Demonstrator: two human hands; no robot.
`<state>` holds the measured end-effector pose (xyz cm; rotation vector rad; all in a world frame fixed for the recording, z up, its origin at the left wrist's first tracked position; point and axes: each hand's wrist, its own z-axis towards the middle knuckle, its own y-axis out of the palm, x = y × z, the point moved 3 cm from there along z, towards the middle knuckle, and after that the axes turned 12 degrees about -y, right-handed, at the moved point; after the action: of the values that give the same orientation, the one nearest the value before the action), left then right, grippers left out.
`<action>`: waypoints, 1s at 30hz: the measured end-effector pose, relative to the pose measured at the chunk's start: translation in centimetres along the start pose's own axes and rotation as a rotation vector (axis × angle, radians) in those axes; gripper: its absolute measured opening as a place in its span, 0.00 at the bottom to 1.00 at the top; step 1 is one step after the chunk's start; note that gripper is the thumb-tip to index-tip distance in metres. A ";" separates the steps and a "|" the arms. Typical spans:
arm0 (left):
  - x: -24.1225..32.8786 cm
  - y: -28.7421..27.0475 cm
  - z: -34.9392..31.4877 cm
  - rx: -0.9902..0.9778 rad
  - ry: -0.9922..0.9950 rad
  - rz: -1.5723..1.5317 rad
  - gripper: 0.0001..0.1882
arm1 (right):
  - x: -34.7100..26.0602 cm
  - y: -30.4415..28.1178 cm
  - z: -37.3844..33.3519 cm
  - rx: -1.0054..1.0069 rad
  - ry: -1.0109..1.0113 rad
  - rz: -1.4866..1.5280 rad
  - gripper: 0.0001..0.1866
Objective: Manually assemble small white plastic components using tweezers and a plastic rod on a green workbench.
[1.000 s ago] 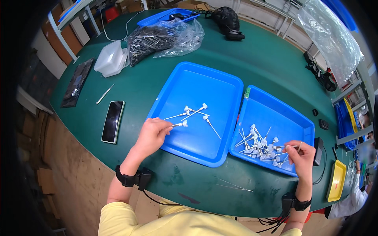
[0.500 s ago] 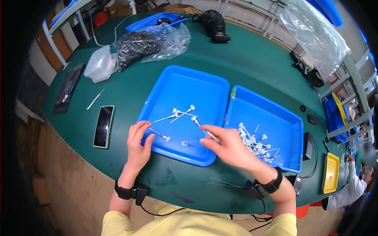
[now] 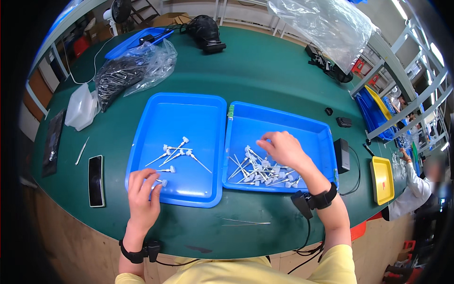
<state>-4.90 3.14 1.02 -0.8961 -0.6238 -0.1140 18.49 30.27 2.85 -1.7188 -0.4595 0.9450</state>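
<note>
My left hand [image 3: 143,195] is over the near left edge of the left blue tray [image 3: 177,196], thumb and fingers apart. Beside its fingertips lies a thin metal needle with a whitish plastic hub [image 3: 163,182], its shaft partly hidden by the fingers. Another hubbed needle [image 3: 170,169] lies just beyond, and several more [image 3: 181,152] cross each other farther up that tray. Over the right blue tray [image 3: 283,118] hovers my right hand [image 3: 283,150], fingers bent and parted, with nothing visible between them. Below it, a pile of similar needles [image 3: 265,173] fills the tray's near part.
A phone [image 3: 96,181], tweezers [image 3: 82,151] and a clear box [image 3: 81,108] are at left. Farther back are a bag of dark parts [image 3: 127,68] and a black bag [image 3: 204,34]. Thin wires [image 3: 246,222] lie in front. A yellow tray [image 3: 382,180] and another person [image 3: 416,187] are at right.
My right hand has gone from the left tray to above the right tray. Another needle now lies in the left tray near my left fingers. The whole view has shifted.
</note>
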 end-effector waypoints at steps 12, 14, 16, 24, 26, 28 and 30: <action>9.6 6.8 5.8 -0.326 0.348 -0.095 0.16 | 7.0 5.1 0.6 0.037 -0.006 0.868 0.08; 9.1 7.3 5.7 -0.392 0.284 -0.060 0.15 | 7.4 5.0 0.5 0.041 -0.033 0.852 0.11; 8.9 7.6 5.7 -0.417 0.287 -0.029 0.14 | 6.4 5.3 0.6 -0.079 -0.039 0.755 0.12; 9.3 8.4 5.7 -0.525 0.319 0.114 0.10 | 4.1 4.8 2.6 -0.181 -0.164 0.392 0.13; 9.2 8.1 5.6 -0.512 0.314 0.119 0.10 | 5.1 4.9 2.6 -0.205 -0.148 0.464 0.13; 8.6 7.2 5.8 -0.466 0.289 0.092 0.10 | 6.2 4.6 2.3 -0.128 -0.126 0.648 0.10; 7.6 5.8 5.7 -0.420 0.264 0.062 0.09 | 6.2 3.7 2.2 -0.008 -0.107 0.692 0.09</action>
<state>0.70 12.41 3.81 -1.2801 -0.3270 -0.3102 20.06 34.67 -3.14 -1.8713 0.0872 1.5270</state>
